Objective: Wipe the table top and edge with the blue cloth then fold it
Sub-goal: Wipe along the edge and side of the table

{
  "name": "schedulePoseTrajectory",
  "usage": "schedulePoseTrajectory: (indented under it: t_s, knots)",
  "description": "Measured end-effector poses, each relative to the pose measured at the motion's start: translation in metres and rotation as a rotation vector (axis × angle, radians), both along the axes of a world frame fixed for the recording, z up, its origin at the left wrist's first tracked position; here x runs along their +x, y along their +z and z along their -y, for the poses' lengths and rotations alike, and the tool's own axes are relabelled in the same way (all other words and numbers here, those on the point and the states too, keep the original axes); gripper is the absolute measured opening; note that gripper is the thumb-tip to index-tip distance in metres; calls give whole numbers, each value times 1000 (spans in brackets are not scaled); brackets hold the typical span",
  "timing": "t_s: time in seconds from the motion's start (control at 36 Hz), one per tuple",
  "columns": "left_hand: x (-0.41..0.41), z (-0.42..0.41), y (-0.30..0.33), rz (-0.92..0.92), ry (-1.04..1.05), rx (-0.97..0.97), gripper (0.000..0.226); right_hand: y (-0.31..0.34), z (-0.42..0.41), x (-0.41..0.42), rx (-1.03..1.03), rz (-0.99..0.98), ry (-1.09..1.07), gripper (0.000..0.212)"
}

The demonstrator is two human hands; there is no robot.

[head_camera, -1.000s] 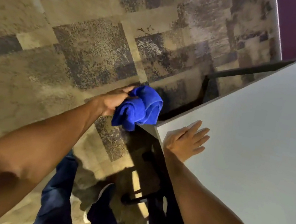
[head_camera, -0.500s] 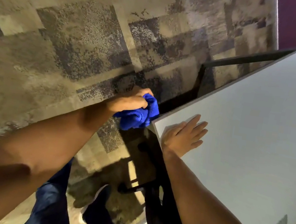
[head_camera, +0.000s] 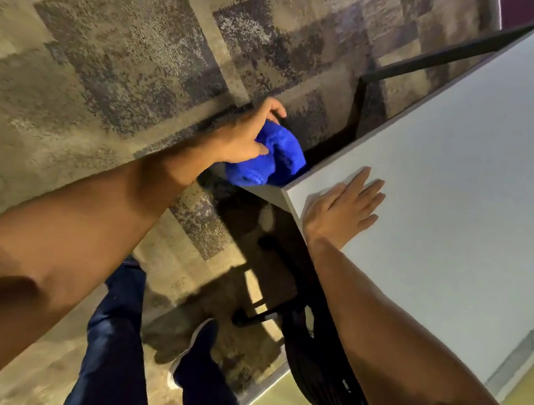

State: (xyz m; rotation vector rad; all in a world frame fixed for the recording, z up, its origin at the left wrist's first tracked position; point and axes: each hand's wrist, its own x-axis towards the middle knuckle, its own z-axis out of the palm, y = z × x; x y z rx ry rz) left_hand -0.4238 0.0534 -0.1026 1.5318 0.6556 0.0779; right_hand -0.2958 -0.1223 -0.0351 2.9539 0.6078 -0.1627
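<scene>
Head view is giving me a steep look down past both bare forearms, and I am seeing the left hand point(head_camera: 246, 135) closing around the blue cloth point(head_camera: 270, 159), thumb and fingers wrapping a bunched wad of it. The cloth is sitting just beyond and to the right of that palm, pressing against the edge of the table point(head_camera: 469, 184) right beside the near corner. I am reading the cloth as touching the edge face rather than lying on the top, though the contact line itself is partly hiding behind the corner.

The right hand point(head_camera: 344, 207) is lying flat and open on the table top, fingers spreading and pointing away from me, palm down just inside that same corner. It is gripping nothing. The two hands are sitting near each other, with the corner of the table between them: the cloth on the left hand's side, off the top, and the bare pale surface stretching away beyond the right hand's fingertips.

Below the left forearm I am seeing dark blue trouser legs point(head_camera: 114, 335) standing on patterned carpet point(head_camera: 107, 57), which is running out to the left of the left hand. Under the right forearm a black chair point(head_camera: 321, 359) is tucking in beneath the table, its frame partly in shadow. Beyond the cloth, a dark table leg point(head_camera: 355, 111) is dropping down from a bar under the table top.
</scene>
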Motion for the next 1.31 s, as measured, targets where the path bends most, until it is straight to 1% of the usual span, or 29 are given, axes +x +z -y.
schedulePoseTrajectory:
  t_s: [0.08,0.11,0.19,0.31,0.39,0.42,0.5,0.61,0.64,0.72,0.75,0.78,0.81,0.83,0.89,0.92,0.94,0.97,1.06,1.08,1.14,1.17,1.19,1.31]
  knots:
    - [3,-5,3,35,21,-102,46,2,-2,-1,12,-5,5,63]
    - [3,-7,3,43,25,-114,47,2,-2,-1,16,-7,10,64]
    - [-3,-14,3,78,-8,-128,66,-1,-2,0,9,0,11,60]
    - [-12,-28,-4,107,-151,-132,68,-6,-2,1,-24,28,7,61]
    - [-11,-31,-8,104,-171,-129,73,-8,-2,3,-20,36,-2,62]
    - [-9,-30,-8,111,-170,-130,71,-9,-1,4,-11,33,-5,61]
    - [0,-20,-7,146,-150,-55,61,-9,2,5,35,6,-4,57]
    - [8,-2,-7,175,-54,95,57,-6,0,4,81,-10,-4,62]
    - [10,2,-8,183,-46,106,56,-5,-1,3,94,-16,-5,62]
    - [12,11,-9,202,-93,50,55,-4,0,2,111,-11,-5,62]
    - [11,14,-9,194,-121,16,51,-4,0,2,118,-9,-6,62]
    - [10,17,-7,183,-132,-67,45,-4,0,2,125,-8,-6,62]
    - [9,20,-4,191,-111,-200,43,-5,0,1,126,-7,-5,63]
    - [7,22,-2,220,-53,-365,45,-5,0,1,123,-5,-2,62]
    - [6,25,1,296,128,-688,48,-6,0,0,123,-2,2,61]
    - [5,27,0,310,208,-782,46,-6,0,0,131,-3,-1,61]
    - [4,30,-1,304,265,-831,43,-5,0,0,139,-5,-6,61]
    - [4,33,-4,276,302,-820,43,-4,-1,0,147,-6,-8,61]
    - [4,44,-12,153,381,-624,45,-1,-1,-2,169,-6,-3,61]
    - [5,49,-14,126,402,-573,38,0,-2,-3,173,-9,-2,61]
    - [7,57,-12,81,416,-447,9,2,-3,-4,174,-18,-4,61]
    - [7,59,-6,65,426,-397,6,2,-4,-5,172,-21,-6,61]
    - [7,62,0,60,434,-366,12,3,-4,-5,169,-22,-6,61]
    - [4,76,19,129,345,-417,21,3,-5,-4,169,-25,-7,61]
